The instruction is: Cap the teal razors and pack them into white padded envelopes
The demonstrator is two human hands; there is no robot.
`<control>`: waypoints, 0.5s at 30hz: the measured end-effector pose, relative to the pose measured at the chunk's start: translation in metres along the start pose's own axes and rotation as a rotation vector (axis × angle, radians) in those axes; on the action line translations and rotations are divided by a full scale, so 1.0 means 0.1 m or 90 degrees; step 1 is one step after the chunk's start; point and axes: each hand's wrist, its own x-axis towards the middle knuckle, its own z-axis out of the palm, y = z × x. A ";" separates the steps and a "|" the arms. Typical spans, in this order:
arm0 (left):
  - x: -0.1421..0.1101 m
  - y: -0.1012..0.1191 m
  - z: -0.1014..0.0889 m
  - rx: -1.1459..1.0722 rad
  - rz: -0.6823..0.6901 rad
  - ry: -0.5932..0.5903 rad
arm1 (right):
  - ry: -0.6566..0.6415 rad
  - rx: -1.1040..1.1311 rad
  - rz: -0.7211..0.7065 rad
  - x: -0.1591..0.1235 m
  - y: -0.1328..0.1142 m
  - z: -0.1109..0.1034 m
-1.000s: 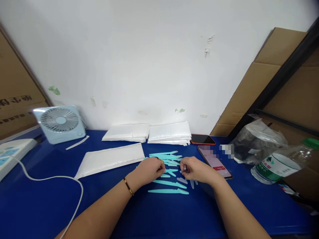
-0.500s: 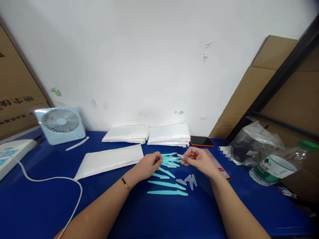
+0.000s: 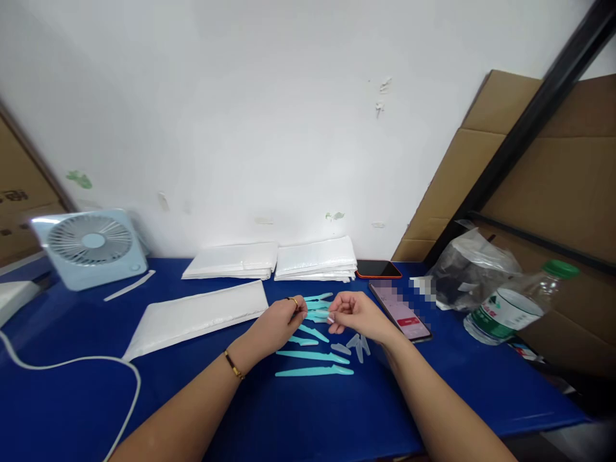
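Note:
Over a small pile of turquoise eyebrow razors, my left hand [image 3: 283, 319] is closed, with thumb and forefinger pinching the handle of one eyebrow razor [image 3: 316, 314]. My right hand [image 3: 355, 314] is closed at that razor's other end, its fingertips on a small clear blade cap that they mostly hide. Whether the cap sits fully on the blade I cannot tell. Nearer me lie more turquoise razors, among them a long razor [image 3: 314, 371] lying straight across. Several loose translucent caps [image 3: 359, 350] rest just below my right hand.
White padded mailers [image 3: 315, 258] are stacked by the wall, and a single mailer [image 3: 199, 317] lies at left. A fan [image 3: 94, 247] and a white cable [image 3: 129, 401] are farther left. On the right are a phone [image 3: 402, 314], another phone [image 3: 380, 269] and a water bottle [image 3: 514, 314].
My right hand has moved left with the clear cap, up to the razor in my left hand. The camera view has turned slightly right.

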 end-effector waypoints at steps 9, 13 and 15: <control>0.06 -0.15 0.03 0.131 0.013 0.036 | 0.142 -0.348 -0.110 0.05 0.06 -0.03; 0.03 -0.12 0.02 0.164 0.068 -0.081 | 0.023 -0.473 -0.143 -0.06 -0.01 -0.15; 0.02 -0.10 0.03 0.187 0.058 -0.119 | -0.088 -0.485 -0.116 -0.12 -0.03 -0.18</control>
